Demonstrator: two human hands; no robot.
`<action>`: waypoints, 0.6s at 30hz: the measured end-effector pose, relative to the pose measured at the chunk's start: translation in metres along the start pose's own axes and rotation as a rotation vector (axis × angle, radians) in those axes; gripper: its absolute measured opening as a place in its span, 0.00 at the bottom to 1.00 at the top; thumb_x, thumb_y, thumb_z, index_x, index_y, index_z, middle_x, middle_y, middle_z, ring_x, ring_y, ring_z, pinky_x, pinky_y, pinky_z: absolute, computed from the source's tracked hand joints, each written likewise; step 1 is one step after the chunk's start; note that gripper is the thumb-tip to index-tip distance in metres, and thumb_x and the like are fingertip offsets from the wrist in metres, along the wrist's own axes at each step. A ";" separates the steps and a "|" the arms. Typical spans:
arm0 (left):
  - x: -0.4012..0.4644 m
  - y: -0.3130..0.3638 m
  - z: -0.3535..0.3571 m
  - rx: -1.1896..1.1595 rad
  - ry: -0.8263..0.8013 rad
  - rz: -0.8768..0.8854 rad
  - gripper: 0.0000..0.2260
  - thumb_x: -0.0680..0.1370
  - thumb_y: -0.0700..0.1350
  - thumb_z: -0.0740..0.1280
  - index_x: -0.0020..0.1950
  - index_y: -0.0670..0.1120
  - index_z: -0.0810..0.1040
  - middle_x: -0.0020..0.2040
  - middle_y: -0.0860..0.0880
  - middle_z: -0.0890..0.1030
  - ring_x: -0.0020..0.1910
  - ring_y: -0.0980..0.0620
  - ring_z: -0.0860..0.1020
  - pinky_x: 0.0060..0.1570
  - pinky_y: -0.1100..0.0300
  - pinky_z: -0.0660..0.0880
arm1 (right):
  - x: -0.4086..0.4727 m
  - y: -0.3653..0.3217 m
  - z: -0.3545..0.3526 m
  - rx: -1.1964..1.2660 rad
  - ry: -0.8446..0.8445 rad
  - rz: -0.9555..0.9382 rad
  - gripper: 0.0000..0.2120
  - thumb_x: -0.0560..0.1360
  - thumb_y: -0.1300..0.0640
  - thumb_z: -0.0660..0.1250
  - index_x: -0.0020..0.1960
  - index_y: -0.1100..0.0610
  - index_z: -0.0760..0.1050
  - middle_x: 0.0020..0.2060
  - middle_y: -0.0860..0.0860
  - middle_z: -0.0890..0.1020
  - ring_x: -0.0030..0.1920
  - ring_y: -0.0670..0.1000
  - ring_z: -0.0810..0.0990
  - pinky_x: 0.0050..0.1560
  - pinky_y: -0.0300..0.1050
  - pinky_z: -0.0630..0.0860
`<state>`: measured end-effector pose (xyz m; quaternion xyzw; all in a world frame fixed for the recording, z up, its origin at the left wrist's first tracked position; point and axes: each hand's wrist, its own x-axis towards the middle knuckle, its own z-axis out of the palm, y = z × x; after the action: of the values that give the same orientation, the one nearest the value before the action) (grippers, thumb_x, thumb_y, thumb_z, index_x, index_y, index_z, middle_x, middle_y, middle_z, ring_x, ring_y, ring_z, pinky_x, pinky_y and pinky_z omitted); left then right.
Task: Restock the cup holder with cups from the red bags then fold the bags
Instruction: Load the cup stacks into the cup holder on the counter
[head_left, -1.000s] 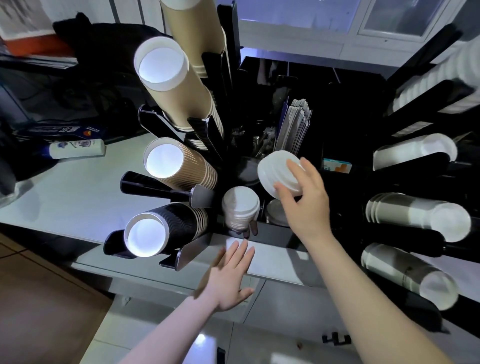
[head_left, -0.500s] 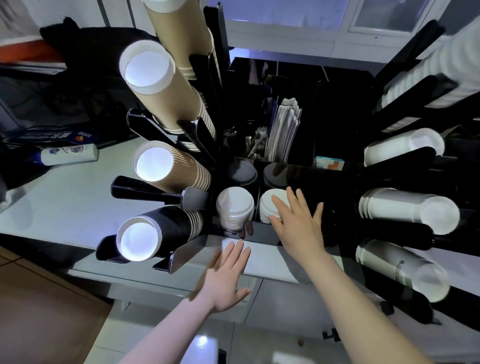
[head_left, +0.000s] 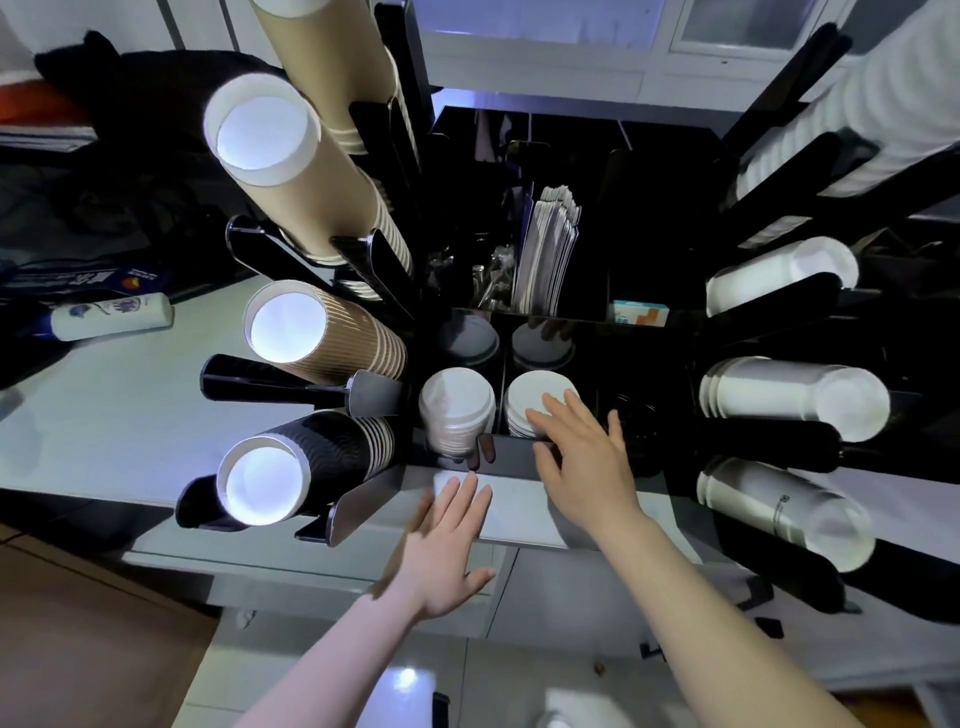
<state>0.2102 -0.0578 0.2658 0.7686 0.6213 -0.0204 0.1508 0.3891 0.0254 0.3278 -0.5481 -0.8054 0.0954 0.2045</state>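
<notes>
- Restocking step: right hand (head_left: 584, 462), fingers straight, rests on the white round plastic lid stack (head_left: 535, 402) in the black cup holder (head_left: 519, 457), frame centre.
- Left hand (head_left: 447, 540) hovers flat, empty, lower centre.
- Next, probably fetch more stock; no red bags in view.

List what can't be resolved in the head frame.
- Red bags: none in view.
- White lid stack: near side covered by the right hand; count unreadable.
- Dark back compartments: too dim to see their contents.
- White cup stack, top right: cut off by the frame edge.
</notes>
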 end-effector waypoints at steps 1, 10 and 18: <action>-0.001 0.000 -0.001 -0.005 -0.003 0.001 0.39 0.78 0.59 0.59 0.78 0.49 0.37 0.77 0.50 0.34 0.72 0.52 0.28 0.72 0.53 0.34 | -0.001 0.000 0.001 0.020 0.004 0.012 0.19 0.79 0.54 0.60 0.70 0.47 0.70 0.73 0.45 0.66 0.77 0.47 0.53 0.74 0.60 0.41; -0.003 0.017 -0.030 0.051 0.258 0.184 0.35 0.80 0.56 0.57 0.78 0.47 0.41 0.78 0.48 0.39 0.77 0.48 0.39 0.72 0.54 0.35 | -0.034 0.003 -0.002 0.220 0.108 -0.038 0.24 0.76 0.60 0.64 0.71 0.50 0.69 0.73 0.41 0.58 0.76 0.45 0.49 0.74 0.52 0.43; 0.002 0.053 -0.076 -0.117 0.438 0.369 0.34 0.78 0.50 0.62 0.78 0.46 0.47 0.79 0.48 0.48 0.78 0.51 0.46 0.74 0.55 0.42 | -0.060 -0.023 -0.047 0.441 0.282 0.104 0.17 0.76 0.66 0.65 0.63 0.54 0.78 0.62 0.39 0.75 0.67 0.40 0.68 0.69 0.35 0.64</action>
<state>0.2496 -0.0454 0.3491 0.8447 0.4891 0.2096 0.0583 0.4088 -0.0424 0.3655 -0.5388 -0.6994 0.2019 0.4239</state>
